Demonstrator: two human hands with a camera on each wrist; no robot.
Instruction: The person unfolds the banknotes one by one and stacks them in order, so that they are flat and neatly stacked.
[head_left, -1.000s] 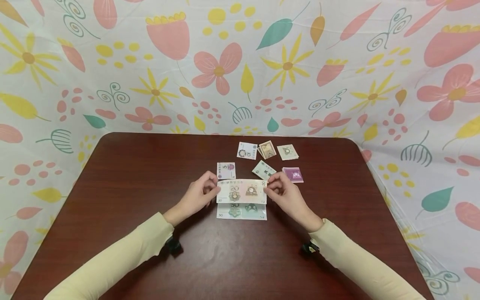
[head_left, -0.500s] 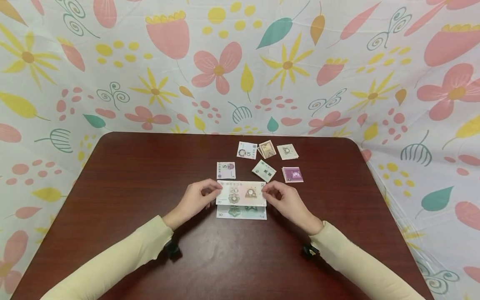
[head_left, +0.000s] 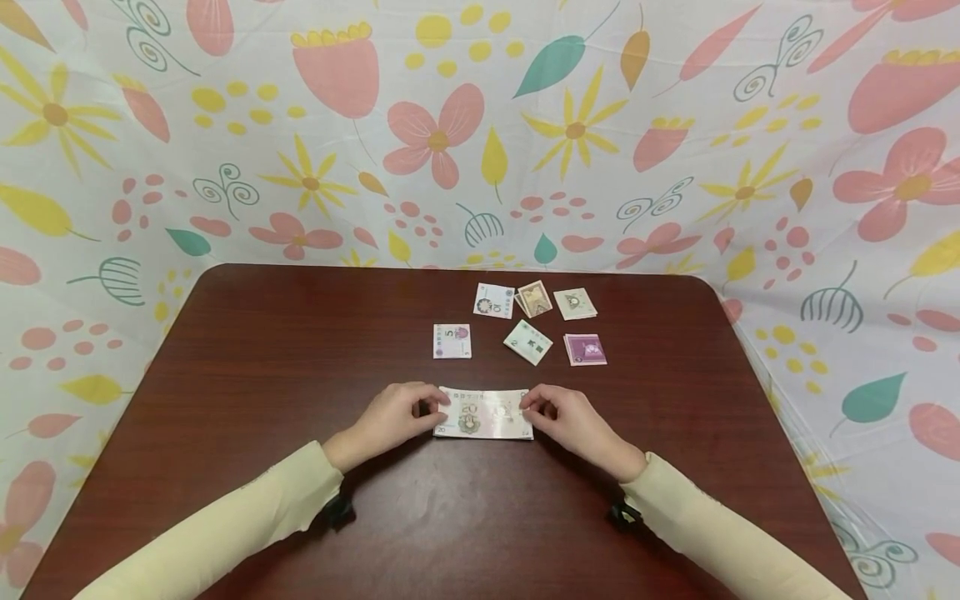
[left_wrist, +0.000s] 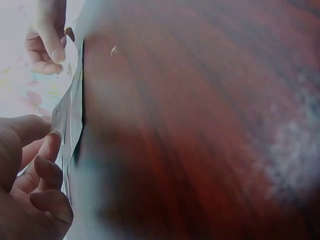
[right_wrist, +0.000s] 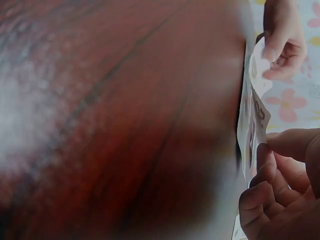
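Note:
My left hand [head_left: 393, 421] pinches the left end of a 20 banknote [head_left: 483, 415] between thumb and fingers. The right hand [head_left: 581, 423] pinches its other end. Seen from the head, this note covers nearly all of the 50 banknote under it. In the left wrist view the pale lower note [left_wrist: 77, 120] lies along the tabletop, while the upper note bows slightly above it. The right wrist view shows the 20 banknote [right_wrist: 260, 117] at the right fingertips, its near corner raised off the lower note.
Beyond the hands, on the dark wooden table [head_left: 300, 358], lie a 5 note [head_left: 452, 342], a 10 note [head_left: 493, 301], a brown note [head_left: 535, 299], a greenish folded note [head_left: 575, 304], a tilted 2 note [head_left: 528, 342] and purple notes [head_left: 586, 350]. A flowered cloth [head_left: 480, 125] hangs behind.
Both hands have brought the 20 banknote down and nearer the body. The 50 banknote, partly showing before, is now almost wholly covered. The small notes behind stay put.

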